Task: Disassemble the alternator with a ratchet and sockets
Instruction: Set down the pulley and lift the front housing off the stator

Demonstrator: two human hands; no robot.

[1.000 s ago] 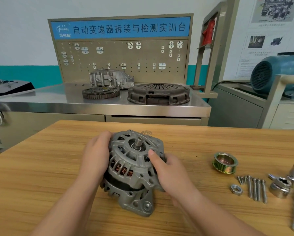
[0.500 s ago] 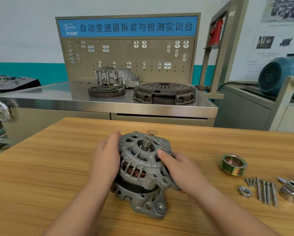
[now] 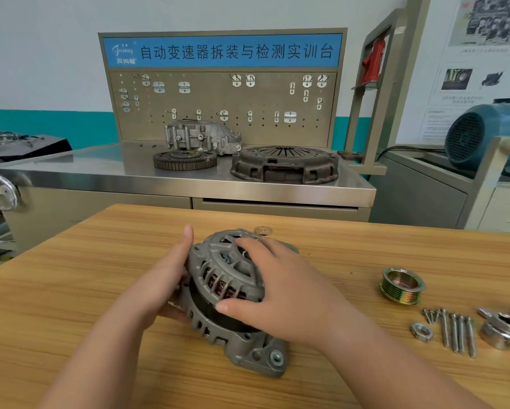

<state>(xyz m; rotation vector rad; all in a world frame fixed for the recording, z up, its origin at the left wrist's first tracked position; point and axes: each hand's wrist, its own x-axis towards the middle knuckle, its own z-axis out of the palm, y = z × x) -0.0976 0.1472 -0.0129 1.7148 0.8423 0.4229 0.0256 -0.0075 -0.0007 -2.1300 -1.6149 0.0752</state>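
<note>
Wooden counter [image 3: 70, 305] fills the foreground. Beyond the fingertips of both hands: steel counter [image 3: 100, 169] with pegboard [image 3: 218, 98]. On it, a clutch cover [image 3: 284, 163], a toothed ring [image 3: 184, 160] and a cast gear housing [image 3: 200, 137]. Blue motor [image 3: 478, 134] far off to the right of the right fingers.

Alternator [image 3: 233, 329] lies on the wooden counter between the two hands, tilted, front cover facing up and away, mounting ear nearest the camera. The housing acts as the only shell here: copper windings [image 3: 218, 286] show inside through the cover slots, just left of the right thumb.

Left hand [image 3: 165, 278]: fingers straight and pressed together, flat against the alternator's left flank, tips pointing away. Left thumb not clearly seen.

Right hand [image 3: 286, 287]: fingers spread and curved over the front cover, thumb tip set on the cover's lower rim; it grips the cover from above and hides the shaft.

Right of the right fingers, well apart, loose on the wooden counter: grooved pulley [image 3: 401, 286]; nearer the camera, a row of long bolts [image 3: 457, 332] side by side; hex nut [image 3: 421, 331] just left of them; chrome tool pieces [image 3: 501, 332] at the frame edge, cut off, type unclear.

Small round disc [image 3: 262, 230] just beyond the right fingertips.
</note>
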